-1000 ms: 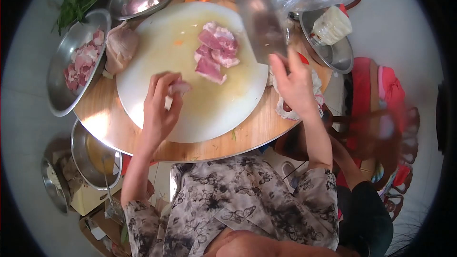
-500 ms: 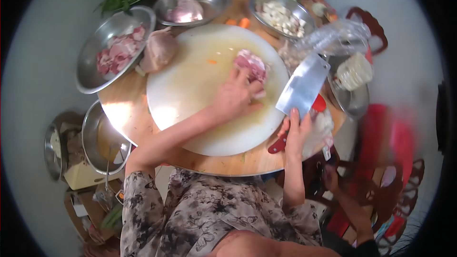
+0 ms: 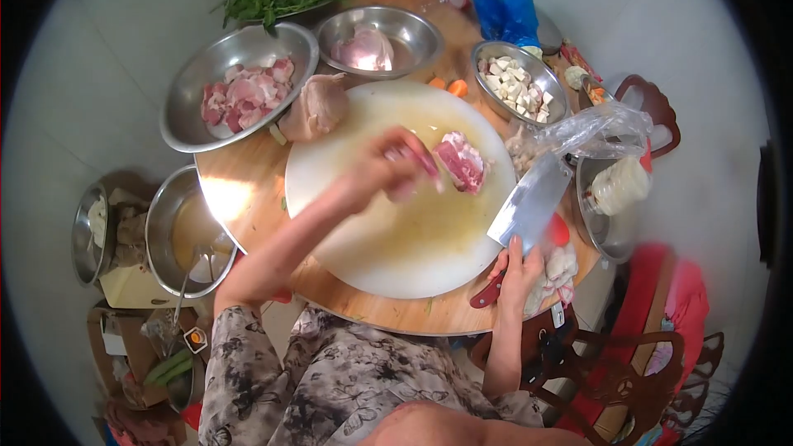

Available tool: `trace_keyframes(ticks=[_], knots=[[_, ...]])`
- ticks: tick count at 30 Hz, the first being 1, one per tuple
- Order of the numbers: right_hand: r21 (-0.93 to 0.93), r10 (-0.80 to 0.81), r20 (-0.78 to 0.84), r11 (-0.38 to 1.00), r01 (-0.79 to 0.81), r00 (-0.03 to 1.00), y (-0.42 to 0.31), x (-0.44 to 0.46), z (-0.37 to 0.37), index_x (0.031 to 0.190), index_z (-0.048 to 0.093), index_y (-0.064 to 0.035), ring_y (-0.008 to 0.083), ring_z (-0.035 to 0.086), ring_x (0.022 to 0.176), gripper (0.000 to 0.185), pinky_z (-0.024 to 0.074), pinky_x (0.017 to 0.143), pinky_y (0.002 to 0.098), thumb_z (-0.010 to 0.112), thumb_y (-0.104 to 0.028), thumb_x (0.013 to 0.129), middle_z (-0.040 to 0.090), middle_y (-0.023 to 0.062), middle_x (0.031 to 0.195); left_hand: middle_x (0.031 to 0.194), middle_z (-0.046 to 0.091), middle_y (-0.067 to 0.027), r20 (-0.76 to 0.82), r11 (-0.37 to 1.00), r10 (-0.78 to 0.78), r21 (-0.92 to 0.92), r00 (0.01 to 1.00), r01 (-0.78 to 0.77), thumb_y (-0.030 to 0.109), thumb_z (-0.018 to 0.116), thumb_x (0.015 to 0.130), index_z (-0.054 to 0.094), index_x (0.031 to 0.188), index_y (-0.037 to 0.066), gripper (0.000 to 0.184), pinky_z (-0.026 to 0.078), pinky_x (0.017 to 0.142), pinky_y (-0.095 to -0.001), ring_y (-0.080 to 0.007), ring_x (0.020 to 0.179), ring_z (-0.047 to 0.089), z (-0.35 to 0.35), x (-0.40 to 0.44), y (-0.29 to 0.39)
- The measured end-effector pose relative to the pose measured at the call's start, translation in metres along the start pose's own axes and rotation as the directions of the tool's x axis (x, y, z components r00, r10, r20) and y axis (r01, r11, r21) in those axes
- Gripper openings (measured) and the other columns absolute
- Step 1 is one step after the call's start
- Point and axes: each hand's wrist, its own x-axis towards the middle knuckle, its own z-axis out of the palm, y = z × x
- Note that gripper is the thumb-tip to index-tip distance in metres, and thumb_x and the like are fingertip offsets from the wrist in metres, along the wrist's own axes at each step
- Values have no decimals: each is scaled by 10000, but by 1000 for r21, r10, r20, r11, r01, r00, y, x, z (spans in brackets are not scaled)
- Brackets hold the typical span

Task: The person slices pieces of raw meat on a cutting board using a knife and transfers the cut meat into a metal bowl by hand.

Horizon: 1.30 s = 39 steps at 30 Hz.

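Observation:
A large round white cutting board (image 3: pixel 372 256) lies on the wooden table. On its right half rests a chunk of raw red meat (image 3: pixel 461 165) with pale fat. Just left of that chunk, my left hand (image 3: pixel 388 169) is raised over the board, smeared by motion, with a small reddish piece of meat (image 3: pixel 424 158) at its closed fingers. My right hand (image 3: pixel 519 268) grips a cleaver (image 3: pixel 529 198) near the board's right edge; its broad blade points up and its dark red handle (image 3: pixel 487 291) shows below the fingers.
Around the board stand a steel bowl of cut meat (image 3: pixel 178 128), a bowl with a pale meat piece (image 3: pixel 425 54) and a bowl of white cubes (image 3: pixel 541 74). A larger pale meat piece (image 3: pixel 318 107) touches the board's left edge. A cloth (image 3: pixel 562 268) lies right.
My left hand has lifted off the meat chunk and moved left with a small piece. The cleaver stays in my right hand. Another person's arm at lower right is gone; the view has shifted.

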Motion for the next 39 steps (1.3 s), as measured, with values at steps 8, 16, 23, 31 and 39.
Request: trace_keyframes(ticks=[8, 16, 23, 31, 39], knots=[[-5, -6, 22, 1000, 6, 1000, 4, 1, -2, 1126, 554, -13, 77, 489, 475, 205, 448, 419, 253, 575, -213, 1085, 521, 13, 661, 1342, 632, -208, -417, 687, 683, 648, 600, -331, 121, 678, 947, 685, 1135, 37, 206, 530, 637, -288, -146, 804, 627, -160, 34, 108], [9, -3, 115, 1000, 2, 993, 7, 1, -3, 1175, 570, 3, 100, 523, 510, 222, 476, 450, 295, 573, -198, 1081, 536, 26, 647, 1285, 621, -216, -50, -35, 777, 992, 627, 123, 173, 763, 897, 695, 1169, 49, 307, 502, 985, -477, -397, 1196, 595, -174, -13, 45], [-666, -307, 583, 349, 659, 752, -66, -18, 36, 1340, 636, -73, 334, 659, 795, 409, 529, 677, 432, 702, -143, 943, 618, 138, 962, 984, 696, -134, -170, 542, 550, 818, 818, -194, 53, 765, 872, 708, 1058, 38, 195, 544, 807, -410, -300, 929, 683, -23, -66, -2], [-711, -215, 666, 107, 695, 714, -47, -21, 31, 1360, 620, -32, 301, 605, 912, 571, 534, 710, 420, 781, -312, 889, 574, 115, 1006, 808, 652, -85, -207, 444, 639, 886, 741, -135, 29, 760, 859, 651, 864, 47, 111, 525, 661, -401, -272, 782, 660, -9, -57, -36], [-680, -328, 645, 163, 714, 690, -58, -32, 27, 1297, 627, 0, 293, 577, 938, 532, 509, 778, 400, 777, -313, 894, 607, 132, 1022, 833, 661, -119, -303, 546, 509, 837, 806, -31, 60, 745, 904, 680, 909, 10, 83, 537, 662, -360, -246, 764, 674, -16, -60, -41]])
